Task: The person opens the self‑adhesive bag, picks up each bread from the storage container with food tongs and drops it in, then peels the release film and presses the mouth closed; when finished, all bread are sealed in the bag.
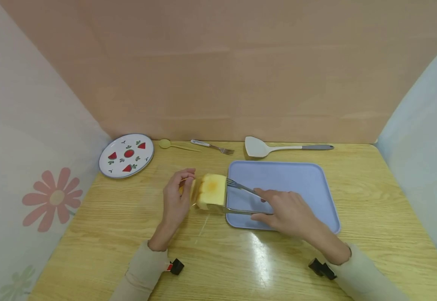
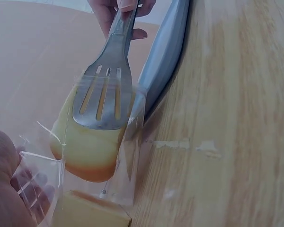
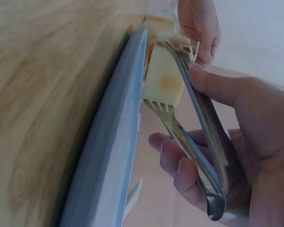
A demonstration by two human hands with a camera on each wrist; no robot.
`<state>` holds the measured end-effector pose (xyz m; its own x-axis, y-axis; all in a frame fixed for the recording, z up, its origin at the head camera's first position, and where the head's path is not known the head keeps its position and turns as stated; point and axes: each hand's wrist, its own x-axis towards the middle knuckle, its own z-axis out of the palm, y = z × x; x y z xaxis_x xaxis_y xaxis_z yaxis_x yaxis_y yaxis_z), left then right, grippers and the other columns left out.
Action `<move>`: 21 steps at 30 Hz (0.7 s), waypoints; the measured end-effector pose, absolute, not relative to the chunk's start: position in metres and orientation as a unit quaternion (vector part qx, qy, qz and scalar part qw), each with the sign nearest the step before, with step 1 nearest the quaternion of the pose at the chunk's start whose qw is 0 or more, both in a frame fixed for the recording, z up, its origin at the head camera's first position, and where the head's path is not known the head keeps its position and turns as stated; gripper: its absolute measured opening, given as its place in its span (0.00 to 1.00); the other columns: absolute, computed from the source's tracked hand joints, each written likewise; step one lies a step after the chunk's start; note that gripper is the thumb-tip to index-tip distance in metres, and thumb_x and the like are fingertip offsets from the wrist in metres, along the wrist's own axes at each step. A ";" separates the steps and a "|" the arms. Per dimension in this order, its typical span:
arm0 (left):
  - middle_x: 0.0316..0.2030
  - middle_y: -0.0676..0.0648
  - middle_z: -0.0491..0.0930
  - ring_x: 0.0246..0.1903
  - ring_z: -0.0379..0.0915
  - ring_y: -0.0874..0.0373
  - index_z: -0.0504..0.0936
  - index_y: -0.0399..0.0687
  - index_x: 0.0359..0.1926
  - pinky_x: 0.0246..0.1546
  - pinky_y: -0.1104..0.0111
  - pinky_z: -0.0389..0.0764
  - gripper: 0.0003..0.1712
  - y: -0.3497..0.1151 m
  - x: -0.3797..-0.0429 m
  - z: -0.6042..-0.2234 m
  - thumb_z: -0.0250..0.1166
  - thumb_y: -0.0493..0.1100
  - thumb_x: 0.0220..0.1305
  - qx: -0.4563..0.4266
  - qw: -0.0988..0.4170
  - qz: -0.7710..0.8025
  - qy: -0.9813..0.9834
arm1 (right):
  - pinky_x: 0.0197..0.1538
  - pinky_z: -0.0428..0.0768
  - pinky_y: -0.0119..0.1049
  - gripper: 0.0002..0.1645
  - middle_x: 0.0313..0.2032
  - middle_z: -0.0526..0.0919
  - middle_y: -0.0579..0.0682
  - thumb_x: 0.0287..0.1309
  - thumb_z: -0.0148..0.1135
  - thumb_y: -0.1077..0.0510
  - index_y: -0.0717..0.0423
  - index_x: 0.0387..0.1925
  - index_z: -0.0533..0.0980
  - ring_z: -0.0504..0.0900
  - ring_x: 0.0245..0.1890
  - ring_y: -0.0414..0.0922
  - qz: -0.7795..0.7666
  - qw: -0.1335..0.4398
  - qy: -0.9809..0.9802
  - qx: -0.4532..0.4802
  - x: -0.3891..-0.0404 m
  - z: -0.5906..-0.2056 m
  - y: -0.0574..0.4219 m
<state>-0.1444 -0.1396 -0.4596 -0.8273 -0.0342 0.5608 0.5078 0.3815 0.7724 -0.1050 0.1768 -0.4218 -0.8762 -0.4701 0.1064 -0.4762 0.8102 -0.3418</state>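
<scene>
My left hand [image 1: 175, 200] holds a clear plastic bag [image 2: 128, 165] by its side, fingers showing through the film in the left wrist view. A thick slice of bread [image 1: 214, 190], pale yellow with a browned patch, sits at the bag's mouth. My right hand [image 1: 293, 211] grips metal tongs [image 3: 208, 118] with slotted, fork-like ends. Those ends lie on two opposite sides of the slice, one of them behind the film. Deeper in the bag, another piece of bread [image 2: 90, 210] shows close to my left hand.
A blue tray [image 1: 290, 173] lies under the tongs and my right hand. Along the back are a white plate [image 1: 105, 161] with watermelon designs, a yellow spoon [image 1: 164, 144], a fork [image 1: 200, 143] and a white spatula [image 1: 256, 147] with a grey handle. Walls stand behind and at both sides.
</scene>
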 end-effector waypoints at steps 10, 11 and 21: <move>0.52 0.44 0.84 0.52 0.81 0.52 0.83 0.39 0.38 0.44 0.71 0.81 0.12 -0.142 -0.144 -0.459 0.55 0.37 0.78 -0.137 0.251 -0.525 -0.801 | 0.19 0.67 0.29 0.44 0.42 0.89 0.44 0.55 0.70 0.30 0.52 0.64 0.77 0.70 0.17 0.32 0.169 0.018 -0.953 0.250 -0.108 -0.426 0.176; 0.52 0.44 0.84 0.52 0.81 0.52 0.83 0.41 0.38 0.44 0.70 0.81 0.12 -0.142 -0.144 -0.459 0.56 0.38 0.78 -0.135 0.251 -0.526 -0.801 | 0.19 0.68 0.29 0.44 0.42 0.89 0.44 0.55 0.71 0.30 0.52 0.64 0.77 0.72 0.18 0.32 0.165 0.022 -0.954 0.250 -0.107 -0.426 0.175; 0.51 0.44 0.84 0.52 0.81 0.52 0.84 0.39 0.38 0.46 0.73 0.82 0.10 -0.138 -0.143 -0.459 0.59 0.39 0.75 -0.141 0.249 -0.531 -0.798 | 0.21 0.72 0.30 0.44 0.42 0.89 0.44 0.54 0.71 0.30 0.52 0.64 0.77 0.79 0.22 0.35 0.153 0.039 -0.952 0.262 -0.105 -0.432 0.164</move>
